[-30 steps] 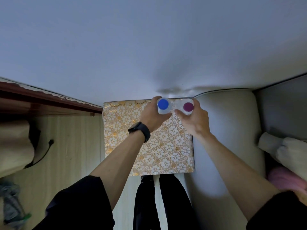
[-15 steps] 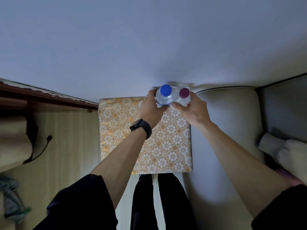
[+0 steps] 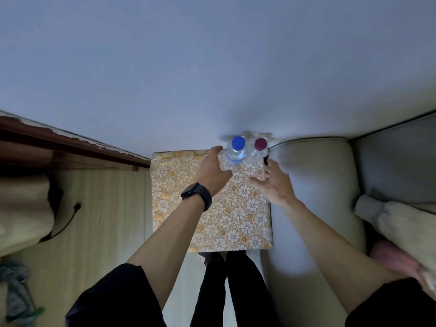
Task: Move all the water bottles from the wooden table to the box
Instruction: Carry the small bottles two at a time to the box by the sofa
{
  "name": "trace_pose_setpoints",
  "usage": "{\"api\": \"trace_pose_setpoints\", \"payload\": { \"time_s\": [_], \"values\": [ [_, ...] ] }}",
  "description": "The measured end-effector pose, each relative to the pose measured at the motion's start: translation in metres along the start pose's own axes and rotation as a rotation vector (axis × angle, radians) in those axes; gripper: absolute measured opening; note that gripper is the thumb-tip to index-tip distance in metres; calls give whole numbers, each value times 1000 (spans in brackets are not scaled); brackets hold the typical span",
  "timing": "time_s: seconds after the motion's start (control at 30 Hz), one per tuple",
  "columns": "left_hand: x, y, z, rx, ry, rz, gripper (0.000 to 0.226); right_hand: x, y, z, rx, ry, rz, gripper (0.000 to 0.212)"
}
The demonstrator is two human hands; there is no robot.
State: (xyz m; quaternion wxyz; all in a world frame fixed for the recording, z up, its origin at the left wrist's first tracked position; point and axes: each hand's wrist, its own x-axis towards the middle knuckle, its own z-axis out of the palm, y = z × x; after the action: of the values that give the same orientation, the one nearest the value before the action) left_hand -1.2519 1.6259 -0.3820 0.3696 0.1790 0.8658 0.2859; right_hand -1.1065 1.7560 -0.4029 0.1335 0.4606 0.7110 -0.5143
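Note:
Two clear water bottles stand upright side by side at the far right corner of a surface covered with a gold floral cloth (image 3: 236, 215). One bottle has a blue cap (image 3: 237, 143), the other a magenta cap (image 3: 260, 143). My left hand (image 3: 213, 172), with a black watch on the wrist, hovers just left of the blue-capped bottle, fingers apart and off it. My right hand (image 3: 273, 182) is below and right of the magenta-capped bottle, fingers spread and holding nothing.
A beige sofa armrest (image 3: 311, 185) runs along the right of the cloth-covered surface. A dark wooden ledge (image 3: 70, 142) and pale wood floor (image 3: 101, 220) lie to the left. The wall (image 3: 212, 67) is right behind the bottles. My dark trouser legs (image 3: 226, 291) are below.
Both hands have let go of the bottles and pulled back toward me with the fingers apart. The two bottles now stand by themselves at the far corner.

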Motion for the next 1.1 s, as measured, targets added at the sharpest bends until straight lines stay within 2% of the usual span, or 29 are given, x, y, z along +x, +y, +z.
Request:
{"api": "trace_pose_setpoints", "payload": {
  "time_s": [0.17, 0.27, 0.37, 0.47, 0.57, 0.73, 0.9, 1.1],
  "values": [
    [-79, 12, -53, 9, -21, 14, 56, -104, -38, 3, -25, -27, -106, 42],
    [-141, 13, -93, 10, 29, 6, 50, -170, -74, 0, -27, 12, -197, 24],
    [-203, 3, -134, 5, 110, -22, 47, -226, -115, 1, -76, 16, -364, 15],
    [-263, -20, -174, 7, 222, -75, 46, -268, -163, 7, -189, 4, -575, 15],
    [-318, -55, -212, 10, 358, -135, 44, -295, -208, 25, -314, -57, -755, 24],
    [-406, -124, -250, -62, 651, -311, 41, -319, -277, 94, -550, -198, -984, 30],
    [-495, -176, -248, -167, 889, -541, 39, -364, -321, 187, -675, -470, -1245, 30],
    [-600, -195, -193, -301, 1160, -878, 38, -433, -311, 285, -859, -863, -1473, 37]
  ]
}}
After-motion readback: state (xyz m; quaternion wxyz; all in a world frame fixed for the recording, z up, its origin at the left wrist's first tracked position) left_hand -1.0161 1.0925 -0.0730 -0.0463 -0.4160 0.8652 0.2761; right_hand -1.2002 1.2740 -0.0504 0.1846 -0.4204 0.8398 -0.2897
